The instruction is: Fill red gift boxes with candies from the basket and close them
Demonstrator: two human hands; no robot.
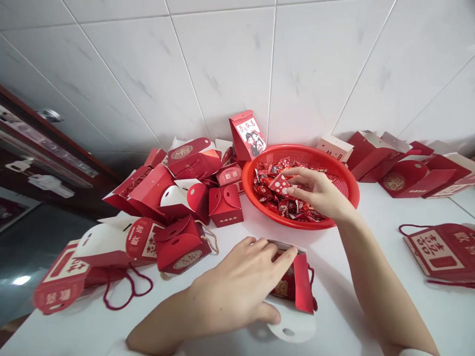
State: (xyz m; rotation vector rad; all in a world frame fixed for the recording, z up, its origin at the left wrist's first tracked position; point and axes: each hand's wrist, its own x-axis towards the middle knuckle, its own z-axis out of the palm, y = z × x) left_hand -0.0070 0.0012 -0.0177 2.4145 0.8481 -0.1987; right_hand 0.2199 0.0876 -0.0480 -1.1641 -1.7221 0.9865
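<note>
My left hand lies across an open red gift box on the white table, fingers over its far edge and thumb on its white near flap. Part of the box and its contents are hidden under that hand. Over the red plastic basket, my right hand pinches a red candy packet with white dots between thumb and fingers. Beneath it, the basket holds many red-wrapped candies.
Folded red gift boxes crowd the table's left side. Another upright box leans at the tiled wall behind the basket. More boxes stand at the back right, and a flat red box with a cord lies at the right edge.
</note>
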